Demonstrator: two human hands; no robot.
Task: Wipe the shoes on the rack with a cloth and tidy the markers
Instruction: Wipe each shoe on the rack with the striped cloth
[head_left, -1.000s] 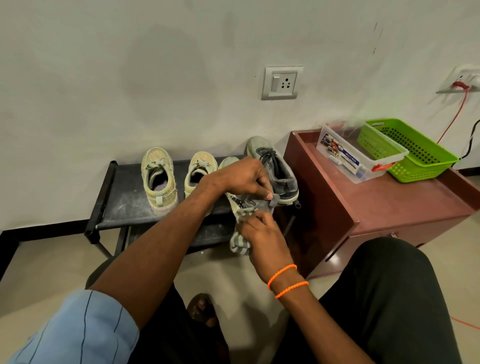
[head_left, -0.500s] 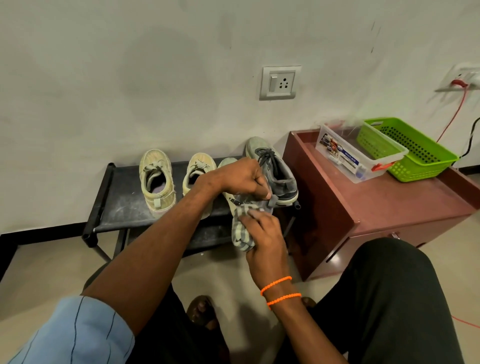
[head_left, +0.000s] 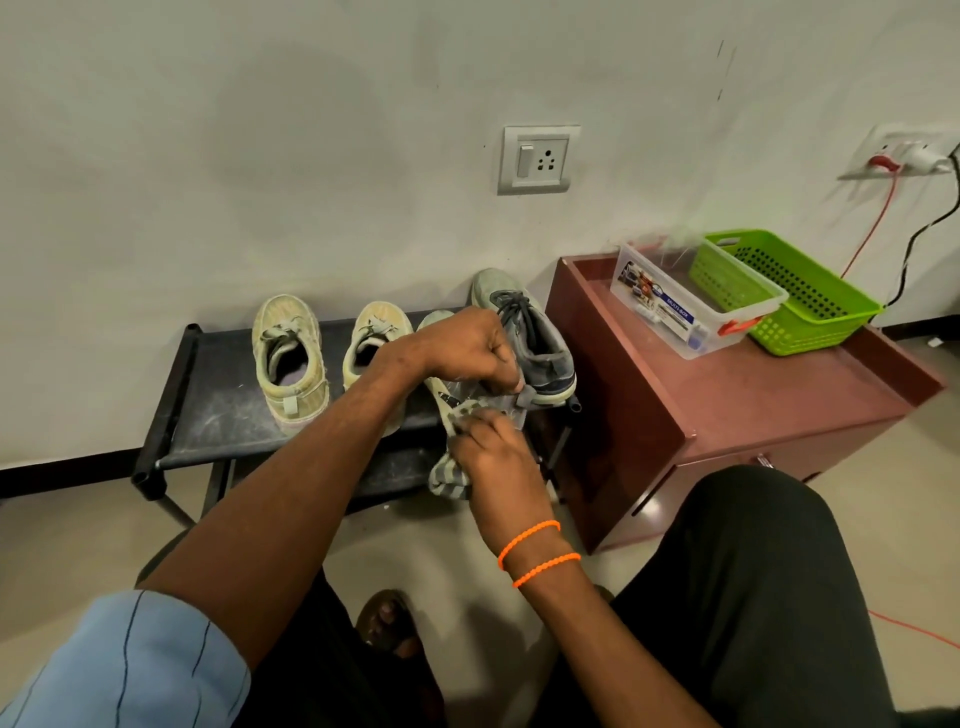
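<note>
A white wall (head_left: 260, 156) fills the upper half of the view, with a grey switch and socket plate (head_left: 538, 159) set into it. Below to the right stands a reddish-brown cabinet (head_left: 727, 410), the counter for a green basket (head_left: 810, 312) and, just beside it, a clear plastic box (head_left: 670, 312); what lies in the box is too small to tell. To the left, a black shoe rack (head_left: 208, 410) carries a pale yellow-green shoe (head_left: 288, 358), a second one (head_left: 379, 332) near it, and a grey laced shoe (head_left: 535, 338) at the right end. Between the last two, a fourth shoe (head_left: 441, 387) is lifted off the rack, sole showing. The left hand (head_left: 467, 348) grips this shoe from above, fingers curled around it. The right hand (head_left: 498, 462), with two orange bands (head_left: 535, 551) at its wrist, clamps a striped grey cloth (head_left: 449, 475) and presses it against the held shoe just under the left hand.
</note>
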